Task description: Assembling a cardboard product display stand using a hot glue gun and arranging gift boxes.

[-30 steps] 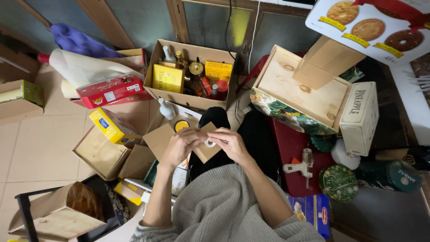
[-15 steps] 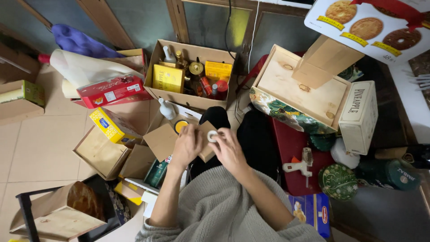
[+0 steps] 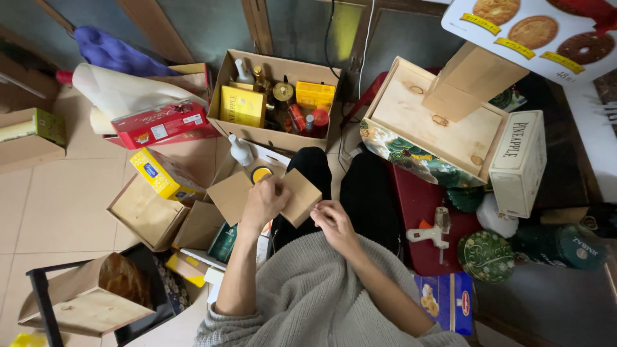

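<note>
My left hand grips a small brown cardboard box by its side, just above my knees in black trousers. My right hand hovers beside the box with curled fingers; whether something small sits in them is hidden. An open cardboard flap lies directly left of my left hand. Beyond it stand a white bottle and a round yellow lid.
An open carton of bottles and yellow packets stands ahead. A wooden crate and white tin sit at right, with a glue gun on a red surface. Red and yellow boxes, open cartons and a wooden box lie left.
My hands have drawn apart. A small white round thing that sat between them is no longer seen. My left hand now holds the small cardboard box; my right has dropped lower.
</note>
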